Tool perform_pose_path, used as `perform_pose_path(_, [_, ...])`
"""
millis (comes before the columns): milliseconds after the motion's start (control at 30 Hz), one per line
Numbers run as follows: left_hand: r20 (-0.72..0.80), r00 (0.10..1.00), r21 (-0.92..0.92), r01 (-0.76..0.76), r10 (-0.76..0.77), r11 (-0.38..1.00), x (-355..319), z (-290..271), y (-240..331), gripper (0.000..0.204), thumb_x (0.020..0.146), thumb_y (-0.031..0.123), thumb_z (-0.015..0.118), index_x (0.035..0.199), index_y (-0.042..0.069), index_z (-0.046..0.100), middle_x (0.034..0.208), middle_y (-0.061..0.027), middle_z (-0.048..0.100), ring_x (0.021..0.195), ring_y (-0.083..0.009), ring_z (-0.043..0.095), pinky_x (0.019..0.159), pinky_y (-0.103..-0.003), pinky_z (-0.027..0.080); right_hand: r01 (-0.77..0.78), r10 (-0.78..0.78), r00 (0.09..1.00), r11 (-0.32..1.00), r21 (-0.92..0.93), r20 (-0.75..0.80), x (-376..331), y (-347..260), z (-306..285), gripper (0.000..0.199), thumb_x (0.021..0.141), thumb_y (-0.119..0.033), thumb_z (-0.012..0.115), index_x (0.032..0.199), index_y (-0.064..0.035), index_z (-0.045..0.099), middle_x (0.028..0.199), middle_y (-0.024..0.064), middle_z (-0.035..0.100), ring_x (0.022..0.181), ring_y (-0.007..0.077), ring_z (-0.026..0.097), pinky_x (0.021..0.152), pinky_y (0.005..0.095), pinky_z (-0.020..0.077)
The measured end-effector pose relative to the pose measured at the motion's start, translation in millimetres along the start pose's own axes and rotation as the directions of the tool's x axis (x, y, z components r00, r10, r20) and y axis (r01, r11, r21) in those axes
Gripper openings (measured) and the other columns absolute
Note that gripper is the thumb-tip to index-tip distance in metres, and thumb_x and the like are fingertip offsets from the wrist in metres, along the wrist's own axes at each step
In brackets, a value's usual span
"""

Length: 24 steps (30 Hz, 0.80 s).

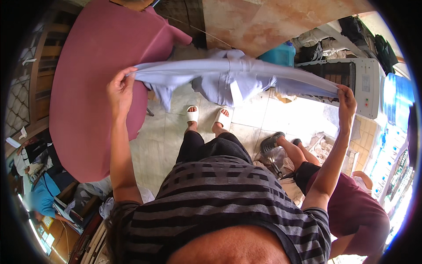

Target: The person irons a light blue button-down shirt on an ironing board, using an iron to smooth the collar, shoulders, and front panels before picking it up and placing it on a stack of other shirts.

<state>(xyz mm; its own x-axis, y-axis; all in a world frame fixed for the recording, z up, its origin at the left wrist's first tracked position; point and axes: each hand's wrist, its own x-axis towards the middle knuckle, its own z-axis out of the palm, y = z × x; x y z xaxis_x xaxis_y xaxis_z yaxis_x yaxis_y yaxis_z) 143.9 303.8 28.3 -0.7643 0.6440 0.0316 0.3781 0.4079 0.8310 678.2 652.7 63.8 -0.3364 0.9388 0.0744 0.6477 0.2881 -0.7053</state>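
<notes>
A pale blue garment (189, 67), which looks like a shirt, is stretched wide in the air between my two hands. My left hand (121, 91) pinches one end, above the edge of the maroon-covered table (94, 92). Far to the right, my right hand (347, 103) has its fingers closed on the other end. The cloth's middle part hangs in folds over the tiled floor, beyond my feet, and a white patch (236, 90) shows on it. Motion blurs parts of the fabric.
Behind the garment stand a teal container (280, 55) and a white-and-grey machine (369, 83). Close on my right is a person in a maroon shirt (358, 215). Another person in blue (44, 193) is at the lower left. Piled cloth (90, 193) lies beside the table.
</notes>
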Motion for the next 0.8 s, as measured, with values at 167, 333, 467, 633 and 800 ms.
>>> perform_pose_path(167, [-0.103, 0.989, 0.182, -0.091, 0.111, 0.979, -46.8, 22.8, -22.2, 0.013, 0.093, 0.004, 0.065, 0.104, 0.003, 0.074, 0.090, 0.0016, 0.069, 0.073, -0.0031, 0.051, 0.063, -0.019, 0.040, -0.036, 0.041, 0.989, 0.999, 0.036, -0.144, -55.2, 64.6, 22.0, 0.015, 0.098, -0.011, 0.059, 0.108, -0.0023, 0.067, 0.099, 0.0026, 0.068, 0.087, 0.0088, 0.055, 0.079, 0.0233, 0.0432])
perform_pose_path(333, [-0.077, 0.990, -0.189, 0.098, -0.114, 0.977, -91.2, 113.4, -166.6, 0.022, 0.089, -0.008, 0.060, 0.102, 0.004, 0.073, 0.086, 0.0037, 0.063, 0.067, -0.0014, 0.047, 0.057, -0.019, 0.039, -0.175, 0.171, 0.981, 0.984, -0.037, -0.088, -104.1, 187.0, 126.3, 0.013, 0.096, -0.015, 0.064, 0.104, -0.0063, 0.069, 0.094, 0.0066, 0.073, 0.084, 0.0155, 0.066, 0.075, 0.0324, 0.0515])
perform_pose_path(467, [0.097, 0.949, -0.030, 0.303, -0.299, 0.952, -103.8, 172.4, -282.4, 0.023, 0.088, -0.006, 0.059, 0.103, 0.005, 0.073, 0.085, 0.0001, 0.064, 0.068, -0.0076, 0.054, 0.066, -0.023, 0.050, -0.278, 0.287, 0.951, 0.956, -0.094, 0.114, -119.6, 242.5, 210.6, 0.013, 0.093, -0.014, 0.065, 0.099, -0.0035, 0.071, 0.098, 0.0099, 0.071, 0.090, 0.0194, 0.067, 0.083, 0.0332, 0.0508])
perform_pose_path(633, [0.124, 0.925, 0.000, 0.363, -0.360, 0.932, -90.1, 200.0, -322.0, 0.018, 0.092, -0.001, 0.058, 0.103, 0.005, 0.072, 0.083, -0.0008, 0.065, 0.065, -0.0087, 0.058, 0.064, -0.023, 0.050, -0.191, 0.211, 0.973, 0.965, -0.181, 0.098, -136.7, 276.6, 229.7, 0.012, 0.094, -0.012, 0.064, 0.102, -0.0047, 0.068, 0.093, 0.0058, 0.070, 0.085, 0.0160, 0.065, 0.072, 0.0287, 0.0508])
perform_pose_path(800, [0.095, 0.929, -0.155, 0.370, -0.359, 0.916, -102.5, 180.3, -305.4, 0.022, 0.095, -0.005, 0.053, 0.104, 0.004, 0.071, 0.093, -0.0004, 0.066, 0.071, -0.0089, 0.060, 0.066, -0.024, 0.051, -0.222, 0.253, 0.961, 0.946, -0.236, 0.113, -147.5, 229.4, 205.2, 0.007, 0.091, -0.007, 0.062, 0.095, -0.0025, 0.066, 0.095, 0.0116, 0.067, 0.091, 0.0299, 0.064, 0.081, 0.0388, 0.0491])
